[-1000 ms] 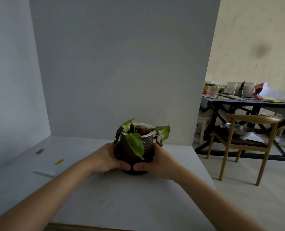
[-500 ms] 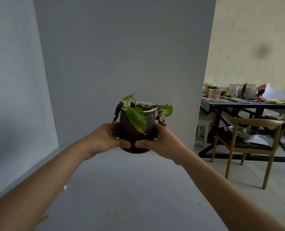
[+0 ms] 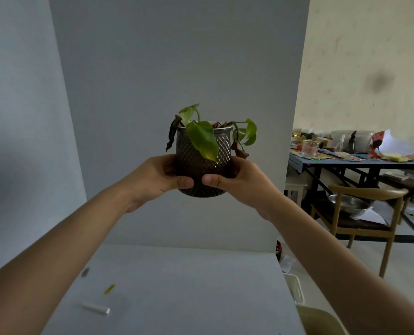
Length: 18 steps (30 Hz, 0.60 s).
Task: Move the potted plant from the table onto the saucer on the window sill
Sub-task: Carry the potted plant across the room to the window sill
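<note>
The potted plant (image 3: pixel 204 155) is a dark, diamond-textured pot with a few green leaves and some brown wilted ones. It hangs upright in the air, well above the white table (image 3: pixel 177 286). My left hand (image 3: pixel 161 176) grips its left side and my right hand (image 3: pixel 235 181) its right side, thumbs meeting low on the front. No saucer or window sill is in view.
A white tube (image 3: pixel 96 308), a yellow piece (image 3: pixel 109 288) and a small grey item (image 3: pixel 85 272) lie on the table's left. Grey panels stand behind and to the left. On the right are a wooden chair (image 3: pixel 360 221) holding a metal bowl (image 3: pixel 348 204) and a cluttered dark table (image 3: pixel 360 160).
Both hands have lifted the pot off the table and raised it; a second ago it rested on the surface. The view has tilted so the table shows again below.
</note>
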### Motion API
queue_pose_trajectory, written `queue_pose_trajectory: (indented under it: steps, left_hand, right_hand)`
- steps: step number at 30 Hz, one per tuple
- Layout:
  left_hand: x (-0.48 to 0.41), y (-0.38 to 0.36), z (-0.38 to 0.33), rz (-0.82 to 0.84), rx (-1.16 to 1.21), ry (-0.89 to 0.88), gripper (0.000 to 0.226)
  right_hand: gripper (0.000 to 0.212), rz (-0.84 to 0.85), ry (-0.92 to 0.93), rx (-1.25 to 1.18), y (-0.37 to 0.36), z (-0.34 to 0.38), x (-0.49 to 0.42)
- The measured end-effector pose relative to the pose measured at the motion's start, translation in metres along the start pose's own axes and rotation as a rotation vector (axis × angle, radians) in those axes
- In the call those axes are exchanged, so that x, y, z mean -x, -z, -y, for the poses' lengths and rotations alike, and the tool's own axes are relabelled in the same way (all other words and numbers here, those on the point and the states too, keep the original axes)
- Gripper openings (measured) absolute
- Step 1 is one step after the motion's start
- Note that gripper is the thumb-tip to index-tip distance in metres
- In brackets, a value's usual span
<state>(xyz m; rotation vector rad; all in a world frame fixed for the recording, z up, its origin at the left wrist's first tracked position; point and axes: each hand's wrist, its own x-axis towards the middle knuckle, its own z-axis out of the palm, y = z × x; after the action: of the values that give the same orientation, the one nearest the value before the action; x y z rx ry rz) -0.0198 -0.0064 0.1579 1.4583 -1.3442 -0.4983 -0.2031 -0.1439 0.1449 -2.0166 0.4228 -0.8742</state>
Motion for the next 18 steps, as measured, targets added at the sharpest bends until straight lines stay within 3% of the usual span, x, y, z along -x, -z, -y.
queue_pose_trajectory:
  steps: [9,18]
  left_hand:
    - [-0.053,0.055,-0.128,0.012,-0.007,0.007,0.078]
    - [-0.097,0.104,-0.281,0.03,-0.013,-0.014,0.061]
  right_hand:
    - [0.066,-0.003,-0.006,0.017,0.061,0.126,-0.059]
    - [0.069,-0.02,0.028,0.026,0.13,0.263,-0.113]
